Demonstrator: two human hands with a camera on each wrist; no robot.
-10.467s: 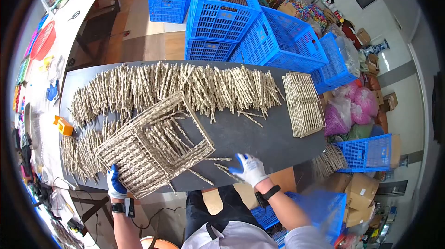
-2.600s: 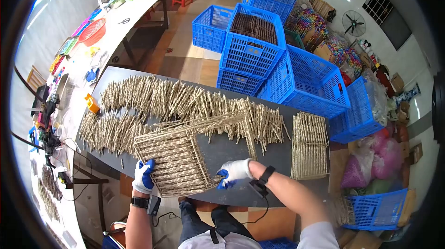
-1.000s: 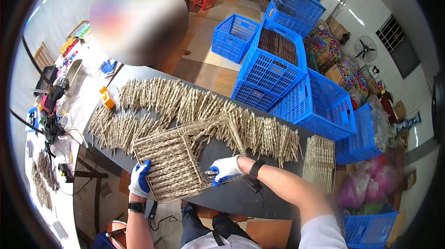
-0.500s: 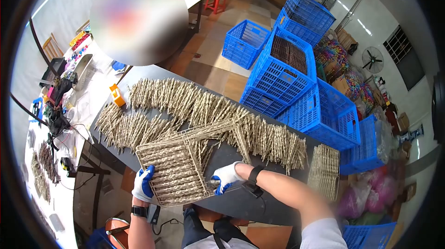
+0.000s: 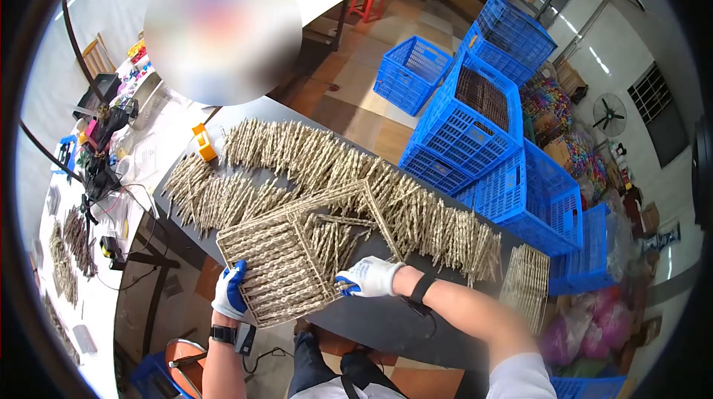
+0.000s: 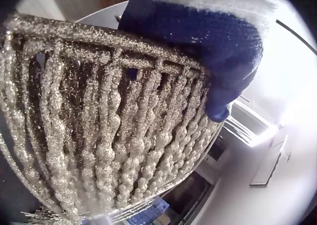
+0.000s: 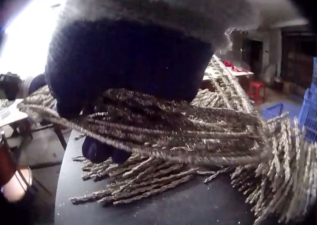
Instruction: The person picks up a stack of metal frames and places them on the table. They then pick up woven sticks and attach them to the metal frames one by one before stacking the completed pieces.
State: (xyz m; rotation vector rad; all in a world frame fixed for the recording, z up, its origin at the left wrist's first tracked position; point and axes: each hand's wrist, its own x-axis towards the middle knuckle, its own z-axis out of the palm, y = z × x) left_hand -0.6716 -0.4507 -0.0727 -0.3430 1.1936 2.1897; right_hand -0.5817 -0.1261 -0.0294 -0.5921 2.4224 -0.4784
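Observation:
A rectangular openwork rack (image 5: 278, 265), glittery and pale gold, is held tilted above the table's near side. Wavy twisted rods fill its left part; its right part is an open frame. My left hand (image 5: 229, 291), in a white glove with blue palm, grips the lower left edge. That left hand (image 6: 198, 42) curls over the rack's rail (image 6: 124, 44) in the left wrist view. My right hand (image 5: 371, 277), gloved alike, grips the lower edge near the filled part. In the right wrist view the right hand's (image 7: 129, 61) fingertips show below the rack (image 7: 213, 141); its palm hides the hold.
Loose twisted rods (image 5: 297, 146) lie in long rows on the dark table (image 5: 371, 325). A stack of similar racks (image 5: 527, 284) sits at its right end. An orange tape dispenser (image 5: 203, 142) stands at the left. Blue crates (image 5: 468, 120) are stacked beyond the table.
Earlier my right hand was spread apart from the rack, near loose rods; now it grips the lower edge. The rack was turned and raised off the rods. The head view swung left.

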